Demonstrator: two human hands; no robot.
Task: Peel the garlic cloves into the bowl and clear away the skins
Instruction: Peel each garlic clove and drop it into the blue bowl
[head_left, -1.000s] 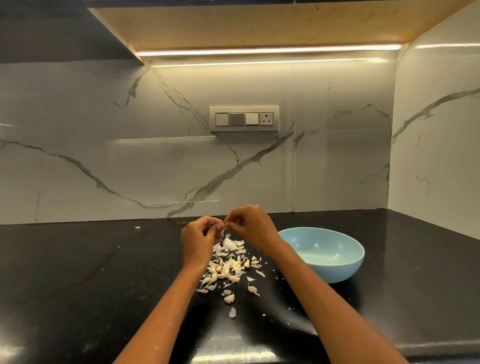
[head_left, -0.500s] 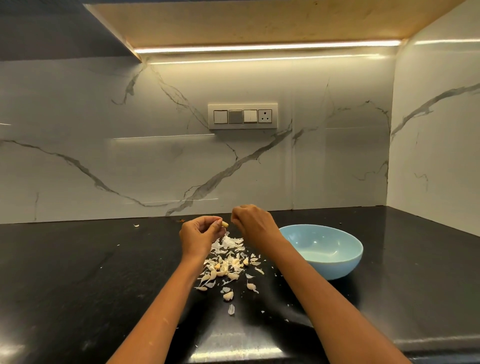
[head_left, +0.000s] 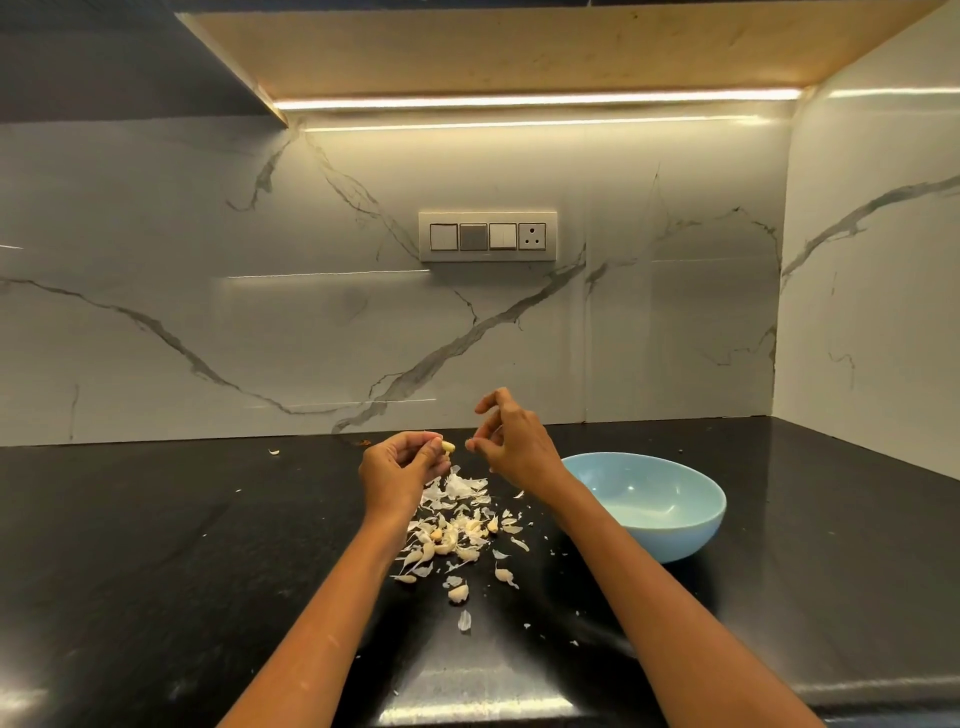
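Midway at best, judging by the scene: a black countertop (head_left: 156, 571) filling the lower half of the frame carries a blue bowl (head_left: 691, 525) at centre right that looks empty, its pale inside showing only light glints and no cloves. If any peeled garlic has gone in, it cannot be seen from this angle.

Just left of the bowl, at lower centre, a loose heap of cloves and papery skins (head_left: 457, 525) lies spread on the counter, whole cloves mixed with white shreds, and stray flakes trail toward the bottom of the frame. A lone scrap (head_left: 274, 452) sits apart at centre left, near the marble backsplash. None of the skins has been cleared, so that part of the job appears wholly ahead.

Above the heap, the left hand (head_left: 397, 475) pinches a single garlic clove (head_left: 448, 447) between thumb and fingertips; it looks pale and largely bare, though whether skin clings to it is too small to tell. The right hand (head_left: 511, 447) hovers just beside it, apart from the clove, fingers loosely curled; whether a sliver of skin is caught in its fingertips cannot be told. Dropping this clove into the bowl seems the next step.
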